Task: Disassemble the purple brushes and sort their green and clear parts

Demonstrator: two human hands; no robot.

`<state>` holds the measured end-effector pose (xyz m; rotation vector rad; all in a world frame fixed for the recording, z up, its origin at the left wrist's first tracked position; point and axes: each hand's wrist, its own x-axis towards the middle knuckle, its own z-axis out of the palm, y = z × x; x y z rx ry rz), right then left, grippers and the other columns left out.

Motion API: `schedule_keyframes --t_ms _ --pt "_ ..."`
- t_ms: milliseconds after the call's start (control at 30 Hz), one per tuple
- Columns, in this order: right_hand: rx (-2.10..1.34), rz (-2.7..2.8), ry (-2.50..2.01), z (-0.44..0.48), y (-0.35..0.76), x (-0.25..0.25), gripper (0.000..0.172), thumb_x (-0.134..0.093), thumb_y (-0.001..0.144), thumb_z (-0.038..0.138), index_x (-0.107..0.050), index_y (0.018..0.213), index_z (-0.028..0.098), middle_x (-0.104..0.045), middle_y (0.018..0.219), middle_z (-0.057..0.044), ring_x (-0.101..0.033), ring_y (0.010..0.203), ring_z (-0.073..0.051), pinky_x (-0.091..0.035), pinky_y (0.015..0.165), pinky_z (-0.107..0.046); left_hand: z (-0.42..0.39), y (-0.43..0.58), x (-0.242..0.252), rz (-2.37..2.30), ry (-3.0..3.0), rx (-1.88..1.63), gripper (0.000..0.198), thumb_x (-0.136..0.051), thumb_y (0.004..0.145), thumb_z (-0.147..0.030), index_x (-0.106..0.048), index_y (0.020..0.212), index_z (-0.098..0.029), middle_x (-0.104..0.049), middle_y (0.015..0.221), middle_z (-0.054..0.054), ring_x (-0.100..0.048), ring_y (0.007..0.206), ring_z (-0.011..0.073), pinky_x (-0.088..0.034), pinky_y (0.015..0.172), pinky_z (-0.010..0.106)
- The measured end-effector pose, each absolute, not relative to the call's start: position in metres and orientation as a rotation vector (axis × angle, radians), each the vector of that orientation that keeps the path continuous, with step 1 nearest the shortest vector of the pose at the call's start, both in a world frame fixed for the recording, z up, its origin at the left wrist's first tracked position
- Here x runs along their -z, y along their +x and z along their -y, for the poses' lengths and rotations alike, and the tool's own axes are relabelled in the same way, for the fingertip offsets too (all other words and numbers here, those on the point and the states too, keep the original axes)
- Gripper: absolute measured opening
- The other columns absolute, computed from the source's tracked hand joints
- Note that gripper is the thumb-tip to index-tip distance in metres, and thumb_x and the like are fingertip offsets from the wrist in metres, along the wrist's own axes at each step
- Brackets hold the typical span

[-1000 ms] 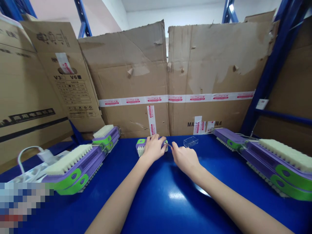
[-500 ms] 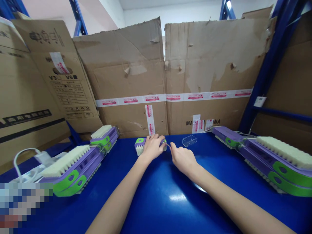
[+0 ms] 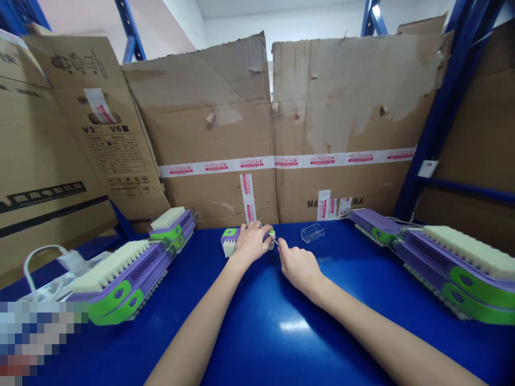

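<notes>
Toward the back of the blue table, my left hand [image 3: 252, 241] is closed over a purple and green brush [image 3: 229, 240] with white bristles, pressing it against the surface. My right hand [image 3: 296, 264] pinches a thin metal rod [image 3: 275, 242]; the rest of it is hidden inside the fist. The rod's tip points at the brush's right green end, close to my left fingertips. Whether the tip touches the brush is too small to tell. Just right of my hands lies a small clear plastic box [image 3: 313, 232].
Purple and green brushes with pale bristles are stacked at the left [image 3: 116, 276] and right [image 3: 450, 262] of the blue table [image 3: 257, 343]. Cardboard panels [image 3: 213, 118] wall off the back. A white power strip [image 3: 56, 281] with a plugged-in cable sits at the left edge.
My right hand has shifted slightly left and down, and the rod with it. The brush under my left hand has slid a touch to the left.
</notes>
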<state>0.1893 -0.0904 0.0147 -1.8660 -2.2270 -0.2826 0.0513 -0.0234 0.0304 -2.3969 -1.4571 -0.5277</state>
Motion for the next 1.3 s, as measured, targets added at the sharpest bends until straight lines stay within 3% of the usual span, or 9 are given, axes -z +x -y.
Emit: schedule_keyframes --t_ms 433,767,1067,1300 --pt "0.309 2.268 -1.717 0.073 0.228 -0.035 0.037 -0.025 0.095 0.034 -0.052 0.119 0.026 -0.07 0.09 -0.008 -0.067 0.082 -0.024 -0.043 0.065 -0.029 0.023 0.053 -0.025 1.443 -2.31 0.57 0.031 -0.044 0.088 -0.044 -0.061 0.105 -0.026 -0.062 0.099 0.007 -0.055 0.095 0.0244 -0.035 0.08 0.038" --pt "0.182 2.164 -1.933 0.056 0.233 -0.014 0.041 -0.026 0.094 0.033 -0.045 0.128 0.02 -0.069 0.095 -0.013 -0.067 0.085 -0.027 -0.046 0.067 -0.033 0.021 0.05 -0.017 1.233 -2.353 0.664 0.024 -0.045 0.09 -0.034 -0.057 0.104 -0.018 -0.062 0.102 0.006 -0.051 0.101 0.0218 -0.028 0.096 0.042" --pt "0.07 2.245 -1.972 0.056 0.231 -0.007 0.04 -0.029 0.092 0.032 -0.046 0.126 0.018 -0.067 0.098 -0.016 -0.066 0.089 -0.029 -0.047 0.07 -0.036 0.028 0.06 -0.021 1.198 -2.27 0.602 0.03 -0.043 0.09 -0.04 -0.058 0.106 -0.021 -0.06 0.096 0.009 -0.05 0.094 0.0254 -0.035 0.078 0.039" --pt "0.106 2.281 -1.957 0.059 0.228 -0.008 0.039 -0.032 0.09 0.03 -0.046 0.125 0.018 -0.067 0.097 -0.017 -0.066 0.088 -0.03 -0.047 0.069 -0.037 0.026 0.06 -0.014 1.085 -2.259 0.653 0.027 -0.043 0.09 -0.036 -0.055 0.105 -0.017 -0.061 0.095 0.008 -0.051 0.095 0.0239 -0.033 0.089 0.042"
